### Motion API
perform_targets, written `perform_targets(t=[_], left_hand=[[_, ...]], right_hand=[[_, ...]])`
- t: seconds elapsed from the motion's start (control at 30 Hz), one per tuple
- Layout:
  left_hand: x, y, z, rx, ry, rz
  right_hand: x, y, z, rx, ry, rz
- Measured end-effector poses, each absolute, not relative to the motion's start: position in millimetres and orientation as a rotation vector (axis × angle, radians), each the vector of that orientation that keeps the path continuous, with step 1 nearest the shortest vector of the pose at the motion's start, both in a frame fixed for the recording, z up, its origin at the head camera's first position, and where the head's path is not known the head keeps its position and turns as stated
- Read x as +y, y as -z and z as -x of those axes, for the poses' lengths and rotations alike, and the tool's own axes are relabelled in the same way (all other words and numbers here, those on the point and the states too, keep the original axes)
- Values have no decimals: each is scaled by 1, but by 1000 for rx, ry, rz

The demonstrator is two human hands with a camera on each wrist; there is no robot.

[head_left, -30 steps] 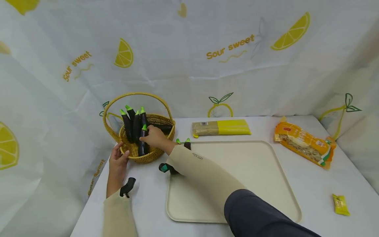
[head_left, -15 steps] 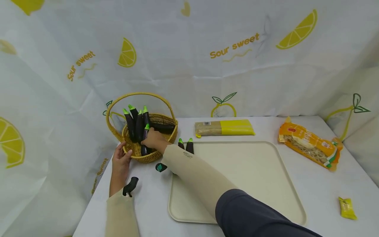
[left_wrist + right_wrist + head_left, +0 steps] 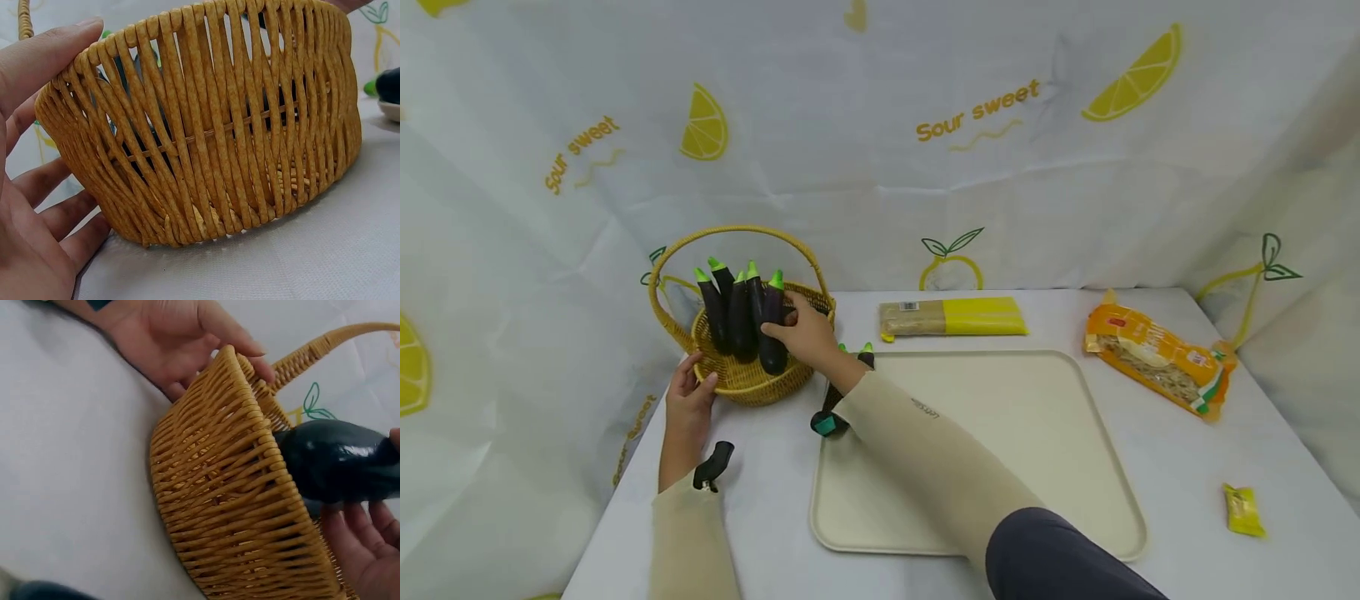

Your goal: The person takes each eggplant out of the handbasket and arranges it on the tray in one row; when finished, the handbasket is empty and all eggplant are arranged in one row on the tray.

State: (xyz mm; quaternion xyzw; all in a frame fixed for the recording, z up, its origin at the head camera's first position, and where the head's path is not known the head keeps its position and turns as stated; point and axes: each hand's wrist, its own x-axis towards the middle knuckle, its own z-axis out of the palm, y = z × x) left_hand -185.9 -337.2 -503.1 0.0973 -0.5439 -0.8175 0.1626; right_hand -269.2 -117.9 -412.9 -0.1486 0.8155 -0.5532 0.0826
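A wicker basket (image 3: 772, 390) with a tall arched handle stands at the table's back left, holding several dark eggplants (image 3: 742, 325) with bright green stems. My right hand (image 3: 811, 335) pinches one eggplant (image 3: 773, 354) between thumb and fingers, raised upright above the basket's near side. In the right wrist view that eggplant's glossy rounded end (image 3: 340, 462) is over the basket rim, fingers beneath it. My left hand (image 3: 688, 408) holds the basket's left side. In the left wrist view its thumb (image 3: 56, 50) lies over the rim, with the fingers around the woven wall (image 3: 212, 137).
A beige tray (image 3: 1000, 467) lies right of the basket, with eggplants (image 3: 867, 357) at its left edge, partly hidden by my right forearm. Behind it is a yellow noodle packet (image 3: 955, 317). An orange bag (image 3: 1157, 354) and a small yellow packet (image 3: 1243, 510) lie to the right.
The eggplant in my right hand was low inside the basket and has come up toward its near rim. My left hand keeps its hold on the basket. The head view has shifted slightly.
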Motion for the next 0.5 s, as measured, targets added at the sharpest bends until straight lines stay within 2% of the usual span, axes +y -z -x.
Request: perform_targets(t=[0.23, 0.5], left_hand=[[-340, 502, 187, -1528, 2344, -238], [-336, 501, 184, -1530, 2342, -281]], right_hand=[[-86, 402, 256, 2314, 1822, 661], [-39, 417, 249, 2410, 1741, 620]])
